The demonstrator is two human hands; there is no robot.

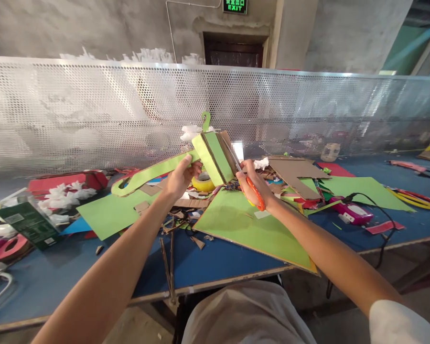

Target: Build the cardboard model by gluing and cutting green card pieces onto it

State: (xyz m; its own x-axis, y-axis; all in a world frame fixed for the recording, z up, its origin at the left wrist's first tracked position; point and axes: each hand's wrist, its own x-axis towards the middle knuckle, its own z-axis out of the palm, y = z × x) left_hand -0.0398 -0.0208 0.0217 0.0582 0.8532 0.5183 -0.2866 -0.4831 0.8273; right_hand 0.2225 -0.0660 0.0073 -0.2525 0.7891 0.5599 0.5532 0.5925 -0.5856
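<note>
from the head camera, both bare arms reach out over a blue table [218, 265] littered with craft scraps. the left hand [181, 177] is lifted above the table, its fingers curled shut around the green cardboard shape [215, 160], gripping it near the middle. that shape is held in the air, tilted. one long arm runs down to the left and ends in a rounded hook, a broad block sits at the centre, and a small hook pokes up at the top.

the right hand [252, 184] is closed on a pair of scissors [255, 193]. its fingers pass through the orange handles, and the blades point up and left, touching the right edge of the cardboard shape's brown back. i cannot tell how far apart the blades stand.

just under the two hands sits a yellow tape roll [202, 184]. a large green sheet [251, 227] lies flat below the right wrist, reaching the near table edge. a brown cardboard piece [294, 172] lies to the right of the hands. further right is a pink glue gun [351, 212] with a black cord. on the far left stands a dark green box [26, 222], tilted, with white scraps [66, 193] behind it. a perforated metal screen [129, 110] runs along the back of the table.
</note>
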